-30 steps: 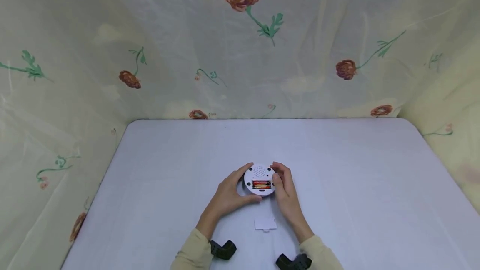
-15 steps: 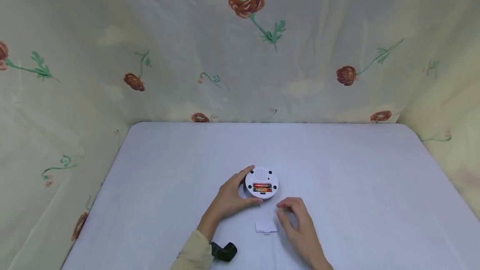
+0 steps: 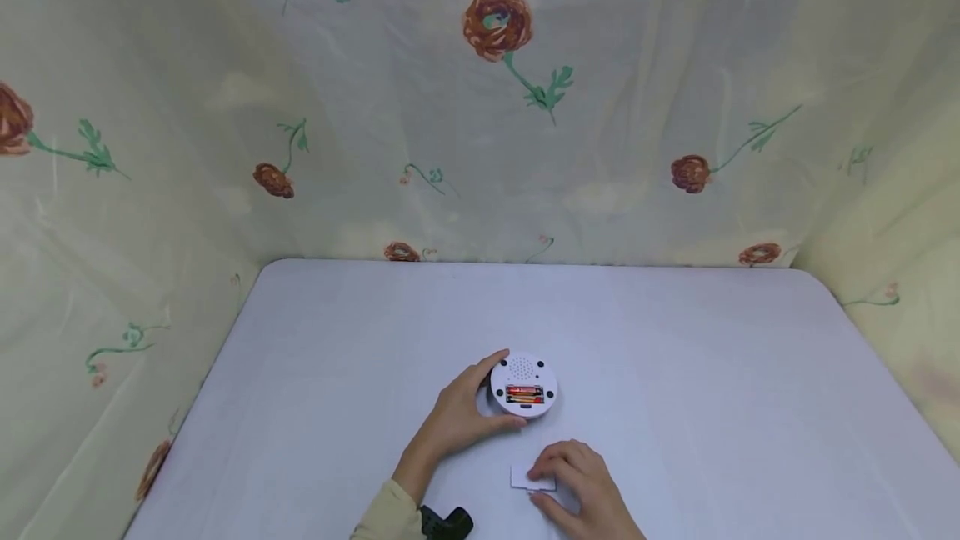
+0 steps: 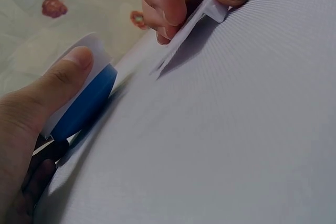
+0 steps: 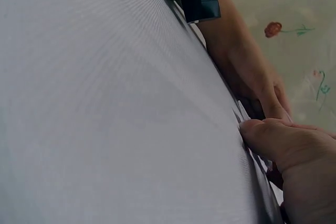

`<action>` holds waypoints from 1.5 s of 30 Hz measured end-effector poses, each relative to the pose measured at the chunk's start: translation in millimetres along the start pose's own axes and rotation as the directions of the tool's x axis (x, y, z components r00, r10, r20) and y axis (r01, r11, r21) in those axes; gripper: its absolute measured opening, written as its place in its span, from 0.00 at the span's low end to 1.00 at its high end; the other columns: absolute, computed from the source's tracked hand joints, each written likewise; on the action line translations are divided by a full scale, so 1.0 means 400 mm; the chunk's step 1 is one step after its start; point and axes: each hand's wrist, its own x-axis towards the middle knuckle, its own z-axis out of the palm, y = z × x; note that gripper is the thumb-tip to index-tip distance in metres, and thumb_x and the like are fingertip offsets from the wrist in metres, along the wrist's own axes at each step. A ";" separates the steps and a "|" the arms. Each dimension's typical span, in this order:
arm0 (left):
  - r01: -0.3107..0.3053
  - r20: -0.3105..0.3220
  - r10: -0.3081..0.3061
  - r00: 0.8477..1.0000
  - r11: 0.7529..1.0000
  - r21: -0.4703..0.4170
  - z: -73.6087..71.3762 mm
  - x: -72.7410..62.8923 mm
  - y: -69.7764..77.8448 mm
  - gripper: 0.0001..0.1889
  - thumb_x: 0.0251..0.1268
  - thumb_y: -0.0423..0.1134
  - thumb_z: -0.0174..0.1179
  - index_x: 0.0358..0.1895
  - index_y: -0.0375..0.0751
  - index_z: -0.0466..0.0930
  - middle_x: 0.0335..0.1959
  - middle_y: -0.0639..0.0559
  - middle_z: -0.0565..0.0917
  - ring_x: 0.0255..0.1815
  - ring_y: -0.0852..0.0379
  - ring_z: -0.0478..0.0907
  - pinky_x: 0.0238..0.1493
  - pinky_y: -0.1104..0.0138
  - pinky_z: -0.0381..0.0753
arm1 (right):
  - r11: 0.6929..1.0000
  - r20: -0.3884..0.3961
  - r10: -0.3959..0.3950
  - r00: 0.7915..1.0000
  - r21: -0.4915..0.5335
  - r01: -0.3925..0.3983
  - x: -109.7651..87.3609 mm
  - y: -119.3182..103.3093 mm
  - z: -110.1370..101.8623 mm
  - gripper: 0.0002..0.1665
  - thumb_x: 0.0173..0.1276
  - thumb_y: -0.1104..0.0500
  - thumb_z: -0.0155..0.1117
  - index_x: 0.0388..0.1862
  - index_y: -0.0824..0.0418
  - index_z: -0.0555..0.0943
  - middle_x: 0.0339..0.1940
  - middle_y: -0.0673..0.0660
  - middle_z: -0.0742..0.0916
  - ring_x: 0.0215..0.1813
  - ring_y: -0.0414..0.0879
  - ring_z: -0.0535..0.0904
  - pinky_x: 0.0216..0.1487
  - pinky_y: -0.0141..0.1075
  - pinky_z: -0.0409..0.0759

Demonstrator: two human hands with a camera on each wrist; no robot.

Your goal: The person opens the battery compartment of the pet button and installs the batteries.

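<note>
A round white device [image 3: 522,377] lies with its underside up, and two red batteries [image 3: 525,395] sit in its uncovered bay. My left hand [image 3: 457,417] grips its left side between thumb and fingers. In the left wrist view the device's blue side [image 4: 86,103] shows beneath the white underside. Just nearer to me, my right hand [image 3: 581,486] pinches the small white battery cover [image 3: 520,477] at its tabbed edge. The left wrist view shows that cover [image 4: 181,38] tilted, its near edge raised and its far edge close to the cloth.
A white cloth covers the table [image 3: 697,382]. Flowered curtains [image 3: 585,148] hang behind it and at both sides. A black wrist-worn mount [image 3: 447,523] stands out beside the left sleeve [image 3: 390,513].
My right hand has let go of the device's right side, come down towards me and taken hold of the battery cover. The left hand keeps its grip; the head view has tilted up slightly.
</note>
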 end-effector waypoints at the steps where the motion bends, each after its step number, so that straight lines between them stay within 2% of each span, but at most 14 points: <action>1: 0.003 0.000 -0.003 1.000 1.000 -0.002 0.001 -0.001 -0.001 0.51 0.38 0.66 0.70 0.71 0.71 0.54 0.67 0.58 0.70 0.66 0.56 0.68 0.64 0.53 0.69 | 1.000 -0.002 -0.003 1.000 0.008 0.003 -0.001 -0.001 0.001 0.20 0.45 0.59 0.77 0.37 0.43 0.81 0.42 0.38 0.80 0.47 0.35 0.74 0.50 0.33 0.68; 6: 0.008 -0.005 -0.008 1.000 1.000 -0.001 0.005 -0.007 -0.001 0.51 0.38 0.66 0.70 0.71 0.71 0.54 0.67 0.58 0.70 0.67 0.56 0.68 0.64 0.53 0.69 | 0.995 0.006 0.016 1.000 0.099 -0.017 -0.008 -0.007 0.004 0.20 0.49 0.61 0.76 0.39 0.45 0.81 0.44 0.43 0.79 0.48 0.34 0.74 0.53 0.22 0.68; 10: 0.004 0.008 -0.005 1.000 1.000 0.008 0.011 -0.011 -0.001 0.51 0.38 0.67 0.69 0.71 0.72 0.54 0.66 0.58 0.71 0.66 0.57 0.69 0.64 0.53 0.70 | 0.983 -0.053 -0.035 0.998 0.177 0.044 -0.009 -0.006 0.005 0.20 0.50 0.65 0.75 0.41 0.51 0.81 0.45 0.50 0.80 0.49 0.36 0.74 0.57 0.17 0.67; 13: -0.004 0.010 0.004 1.000 1.000 0.006 0.013 -0.011 0.001 0.50 0.38 0.67 0.69 0.71 0.71 0.54 0.66 0.58 0.71 0.66 0.57 0.68 0.64 0.54 0.70 | 0.978 -0.124 -0.083 0.989 0.182 0.105 -0.003 -0.003 0.004 0.20 0.50 0.66 0.74 0.42 0.54 0.81 0.45 0.54 0.80 0.49 0.39 0.74 0.58 0.18 0.67; 15: -0.008 0.005 0.008 1.000 1.000 0.002 0.011 -0.009 0.003 0.50 0.38 0.66 0.70 0.71 0.71 0.54 0.66 0.58 0.70 0.66 0.57 0.68 0.64 0.54 0.70 | 0.976 -0.148 -0.091 0.985 0.184 0.118 0.005 -0.003 0.002 0.19 0.51 0.66 0.73 0.43 0.56 0.81 0.45 0.55 0.80 0.50 0.40 0.74 0.58 0.18 0.67; 22: -0.009 -0.002 0.009 1.000 1.000 0.013 0.001 0.000 0.004 0.51 0.38 0.66 0.70 0.71 0.71 0.54 0.65 0.58 0.72 0.65 0.58 0.70 0.63 0.55 0.70 | 0.975 -0.182 -0.067 0.981 0.196 0.103 0.024 -0.008 -0.004 0.24 0.47 0.71 0.73 0.44 0.57 0.81 0.46 0.57 0.80 0.50 0.40 0.75 0.57 0.18 0.68; 29: -0.004 -0.001 0.004 1.000 1.000 0.023 0.000 0.000 0.004 0.50 0.39 0.66 0.70 0.71 0.71 0.54 0.65 0.58 0.72 0.64 0.58 0.70 0.63 0.55 0.71 | 0.976 -0.254 -0.075 0.964 0.182 0.123 0.059 -0.030 -0.019 0.24 0.40 0.77 0.72 0.39 0.64 0.81 0.43 0.61 0.80 0.47 0.47 0.75 0.57 0.19 0.68; 38: -0.018 -0.018 0.019 1.000 0.998 0.058 0.003 0.000 0.006 0.47 0.46 0.51 0.72 0.71 0.68 0.55 0.67 0.56 0.70 0.67 0.55 0.68 0.63 0.54 0.71 | 0.986 -0.278 -0.018 0.960 0.157 0.064 0.076 -0.001 -0.003 0.21 0.46 0.72 0.74 0.38 0.56 0.81 0.47 0.57 0.81 0.50 0.46 0.77 0.59 0.20 0.68; 45: -0.018 -0.008 0.019 1.000 0.997 0.069 0.003 -0.002 0.007 0.47 0.48 0.47 0.72 0.72 0.67 0.55 0.69 0.56 0.68 0.69 0.54 0.66 0.64 0.53 0.70 | 0.990 -0.286 -0.001 0.958 0.137 0.042 0.088 0.000 -0.004 0.21 0.47 0.72 0.73 0.39 0.55 0.82 0.47 0.56 0.81 0.51 0.44 0.78 0.60 0.20 0.68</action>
